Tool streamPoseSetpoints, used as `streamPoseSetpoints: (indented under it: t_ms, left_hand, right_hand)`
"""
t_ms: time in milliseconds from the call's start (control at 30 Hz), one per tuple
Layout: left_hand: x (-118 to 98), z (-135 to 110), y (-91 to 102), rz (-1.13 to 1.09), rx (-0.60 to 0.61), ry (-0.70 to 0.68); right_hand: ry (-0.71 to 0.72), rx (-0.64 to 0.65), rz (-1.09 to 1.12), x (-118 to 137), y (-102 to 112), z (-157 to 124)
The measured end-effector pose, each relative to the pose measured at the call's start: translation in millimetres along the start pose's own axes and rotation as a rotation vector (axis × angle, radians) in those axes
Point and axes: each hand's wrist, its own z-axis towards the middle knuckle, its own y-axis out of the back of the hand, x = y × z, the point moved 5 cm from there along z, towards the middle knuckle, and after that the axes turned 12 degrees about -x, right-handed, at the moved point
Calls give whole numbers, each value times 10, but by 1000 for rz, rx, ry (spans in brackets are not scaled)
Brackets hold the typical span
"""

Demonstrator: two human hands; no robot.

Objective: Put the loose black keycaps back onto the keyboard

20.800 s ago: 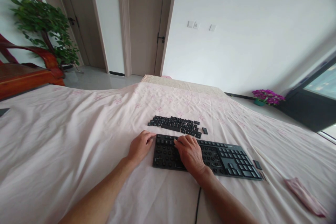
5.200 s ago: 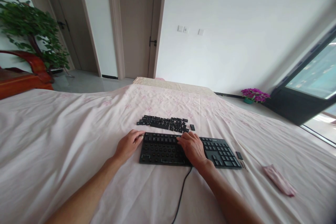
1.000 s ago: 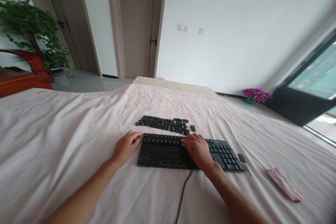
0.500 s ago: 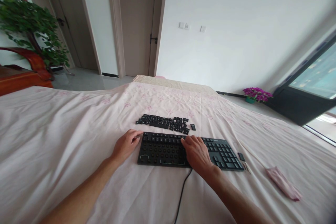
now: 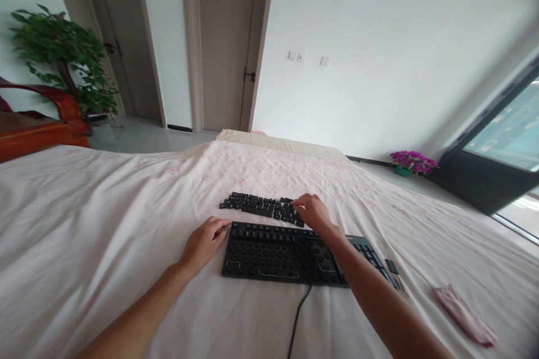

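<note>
A black keyboard [image 5: 261,258] lies on the cloth, its left and middle part bare of keycaps below the upper rows. My left hand [image 5: 206,241] is closed at its upper left corner, index fingertip and thumb against the edge. Beyond the keyboard is a spread of loose black keycaps [image 5: 252,202], a long space bar among them. Over the right end of this spread, my right hand [image 5: 314,213] pinches a keycap with its fingertips; the hand partly hides the cap. My right forearm crosses above the keyboard and covers part of its number pad.
A dark loose key [image 5: 391,266] and thin metal pieces [image 5: 403,286] lie right of the keyboard. Further right is a folded pink cloth [image 5: 465,314]. A black cable [image 5: 298,314] runs toward me. The floral bedsheet [image 5: 168,196] is wrinkled.
My right hand has moved from the keyboard's middle up and away to the loose keycaps. The left hand stays at the corner. The view has tilted up slightly.
</note>
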Motion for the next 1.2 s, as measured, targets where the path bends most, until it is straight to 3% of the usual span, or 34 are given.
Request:
streamPoseSetpoints:
  t_ms: [200,467,767,1200]
  left_hand:
    - [-5,3,3,-7,3,-5]
    - [-17,14,19,-9,7,19]
    - [-19,15,17,-19,-2,16]
    - [15,12,1,-6,-5,4]
  right_hand:
    - [-78,18,-96,32,-385,612]
    - [-114,110,-128,-10,-690,879]
    - [-70,109,-144,35,-805,907]
    - [51,114,-158,150,-694,913]
